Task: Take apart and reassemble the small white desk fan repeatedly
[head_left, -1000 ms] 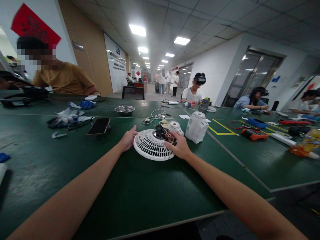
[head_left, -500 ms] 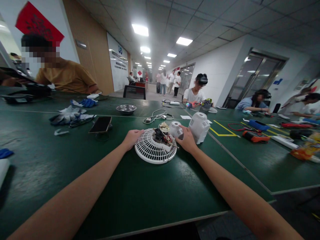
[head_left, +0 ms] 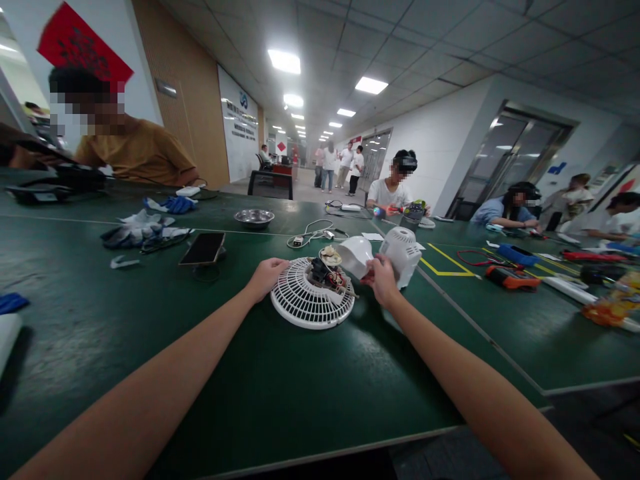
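Note:
A round white fan grille (head_left: 300,308) lies on the green table before me. My left hand (head_left: 268,277) is closed on its left rim. On top of the grille sits a dark fan motor (head_left: 323,272) with red wires and a cream-coloured round part (head_left: 331,255). My right hand (head_left: 384,283) pinches the edge of a white motor cover (head_left: 356,256), tilted so that its smooth curved side shows, just right of the motor. Behind that hand a white vented fan housing (head_left: 404,257) stands upright on the table.
A white cable (head_left: 313,233) and a metal bowl (head_left: 255,217) lie beyond the grille. To the left are a phone (head_left: 203,248) and gloves (head_left: 143,230). An orange multimeter (head_left: 513,277) lies at the right. Several people sit around the table.
My right hand has lifted and turned the white motor cover, whose vented end faced me before. My left hand stays on the grille's rim.

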A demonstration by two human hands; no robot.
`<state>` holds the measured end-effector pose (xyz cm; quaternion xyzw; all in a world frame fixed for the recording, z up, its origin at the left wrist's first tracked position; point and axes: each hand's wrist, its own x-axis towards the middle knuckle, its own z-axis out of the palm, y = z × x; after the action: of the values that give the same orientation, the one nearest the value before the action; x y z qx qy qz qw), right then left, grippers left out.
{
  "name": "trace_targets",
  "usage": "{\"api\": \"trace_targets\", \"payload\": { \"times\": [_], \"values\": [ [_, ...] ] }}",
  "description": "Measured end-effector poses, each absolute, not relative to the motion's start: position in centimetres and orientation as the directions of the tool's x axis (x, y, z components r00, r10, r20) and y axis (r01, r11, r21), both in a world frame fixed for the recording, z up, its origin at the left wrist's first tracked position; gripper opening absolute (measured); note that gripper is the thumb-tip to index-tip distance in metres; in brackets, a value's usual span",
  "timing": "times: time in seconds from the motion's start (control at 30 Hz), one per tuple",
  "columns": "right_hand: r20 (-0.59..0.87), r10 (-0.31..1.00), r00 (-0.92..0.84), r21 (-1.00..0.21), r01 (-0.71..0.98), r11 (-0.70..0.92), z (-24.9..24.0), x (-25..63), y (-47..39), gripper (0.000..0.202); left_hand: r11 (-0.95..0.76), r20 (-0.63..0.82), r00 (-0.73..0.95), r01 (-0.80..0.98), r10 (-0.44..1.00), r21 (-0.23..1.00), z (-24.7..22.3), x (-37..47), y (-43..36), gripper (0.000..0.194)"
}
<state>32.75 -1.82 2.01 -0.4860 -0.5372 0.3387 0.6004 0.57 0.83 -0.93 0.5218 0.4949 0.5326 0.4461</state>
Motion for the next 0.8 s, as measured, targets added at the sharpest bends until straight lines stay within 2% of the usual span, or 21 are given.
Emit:
{"api": "trace_targets", "payload": {
  "times": [0.07,0.1,0.17,0.3,0.43,0.53,0.6,0.7,0.8],
  "values": [
    [0.185,0.971,0.148,-0.967,-0.147,0.207,2.8,31.6,-2.6,0.053,-0.102,0.105,-0.05,0.047,0.993,0.994,-0.7,0.6,0.6,0.036],
    [0.173,0.978,0.119,-0.956,-0.219,0.196,3.2,31.0,-3.1,0.051,-0.105,0.107,-0.048,0.052,0.993,0.993,-0.6,0.6,0.5,0.036],
    [0.247,0.965,0.082,-0.933,-0.249,0.26,3.8,30.0,-4.1,0.051,-0.116,0.119,-0.051,0.062,0.992,0.991,-0.6,0.6,0.4,0.035],
    [0.481,0.875,-0.045,-0.876,0.022,0.483,4.2,29.1,-5.9,0.069,-0.138,0.145,-0.046,0.124,0.988,0.983,-0.7,0.6,0.5,0.038],
    [0.57,0.789,-0.229,-0.738,0.278,0.614,4.4,28.9,-7.0,0.078,-0.213,0.235,-0.034,0.306,0.971,0.928,-0.3,0.5,0.0,0.042],
    [0.576,0.752,-0.32,-0.625,0.419,0.658,4.6,29.0,-7.1,0.08,-0.394,0.412,0.081,0.503,0.907,0.769,0.5,0.6,-0.9,0.043],
    [0.56,0.746,-0.361,-0.591,0.457,0.664,4.5,29.1,-6.9,0.082,-0.533,0.5,0.221,0.534,0.837,0.657,1.1,0.7,-1.5,0.044],
    [0.524,0.759,-0.386,-0.596,0.471,0.65,4.4,29.3,-6.6,0.087,-0.63,0.489,0.397,0.493,0.777,0.6,2.0,1.2,-2.2,0.049],
    [0.474,0.791,-0.387,-0.628,0.481,0.612,4.3,29.4,-6.4,0.091,-0.658,0.479,0.454,0.463,0.751,0.594,2.7,1.8,-2.8,0.051]
  ]
}}
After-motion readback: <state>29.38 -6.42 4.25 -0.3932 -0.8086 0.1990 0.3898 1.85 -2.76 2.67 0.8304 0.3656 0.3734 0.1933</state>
